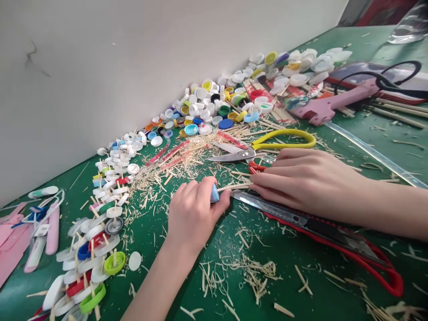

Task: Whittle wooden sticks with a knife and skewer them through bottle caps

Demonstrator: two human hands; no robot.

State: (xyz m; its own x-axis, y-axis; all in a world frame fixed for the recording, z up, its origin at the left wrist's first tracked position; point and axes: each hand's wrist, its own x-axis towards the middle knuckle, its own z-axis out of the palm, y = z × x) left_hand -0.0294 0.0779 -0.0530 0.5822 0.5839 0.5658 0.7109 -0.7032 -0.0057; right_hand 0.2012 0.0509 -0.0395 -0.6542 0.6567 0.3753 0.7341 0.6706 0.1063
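Left hand (194,209): bare, slim
Right hand (301,178): bare, slim
Forearms (158,278): 2, bare, slender, narrowing toward the wrists (182,247)

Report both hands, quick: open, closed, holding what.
Left hand: closed, pinching the blue cap between thumb and fingers.
Right hand: closed, holding the thin wooden stick that runs to the cap; thumb hidden.

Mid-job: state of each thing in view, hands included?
Left hand: closed
Small blue plastic cap: between its fingertips
Pale wooden stick: end at cap
Right hand: fingers over the stick, thumb hidden
Yellow-handled metal scissors: open, lying down
Red-and-black knife: blade exposed
Pink plastic glue gun: lying down
Multicoloured round plastic caps: many with sticks through
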